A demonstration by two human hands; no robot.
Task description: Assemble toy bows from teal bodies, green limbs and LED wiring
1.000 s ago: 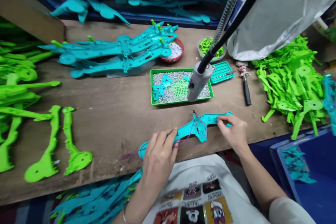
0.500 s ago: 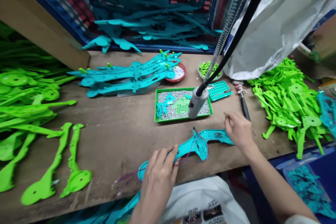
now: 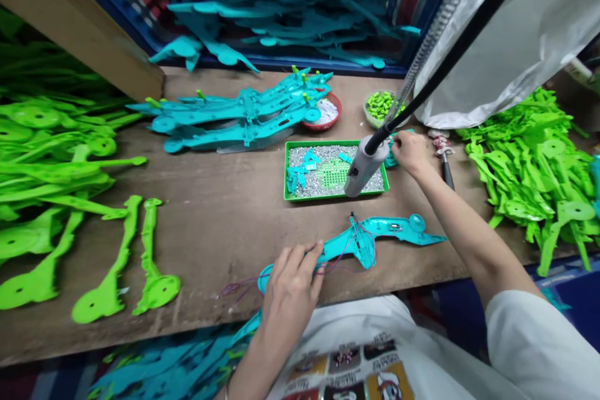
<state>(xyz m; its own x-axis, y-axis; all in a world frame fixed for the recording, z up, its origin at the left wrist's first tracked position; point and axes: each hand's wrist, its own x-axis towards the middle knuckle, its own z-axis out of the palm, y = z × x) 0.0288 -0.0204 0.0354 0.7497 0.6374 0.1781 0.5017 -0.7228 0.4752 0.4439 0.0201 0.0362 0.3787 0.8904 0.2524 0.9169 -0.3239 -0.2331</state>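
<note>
On the bench in front of me lies a teal plastic bow-shaped shell (image 3: 363,244), with thin red and purple wires across it and a small metal part fitted near its right end. My left hand (image 3: 293,278) lies over the shell's left part, fingers on top and thumb along the near edge, holding it down. My right hand (image 3: 411,151) reaches to a small teal tray (image 3: 392,161), its fingertips pinched together; what they hold, if anything, is hidden. Between the hands and the bowl hangs a grey electric screwdriver (image 3: 364,169), over a green tray (image 3: 332,199) of small screws and teal pieces.
Several teal shells (image 3: 234,112) are stacked at the back, beside a red basket (image 3: 328,114) of white pieces and a bowl of green pegs (image 3: 380,105). Green plastic parts are heaped left (image 3: 51,181) and right (image 3: 534,169). A black-handled tool (image 3: 447,170) lies near the right heap.
My right hand has left the shell's right end and moved up and away to the small teal tray. My left hand stays on the shell. The view has shifted slightly.
</note>
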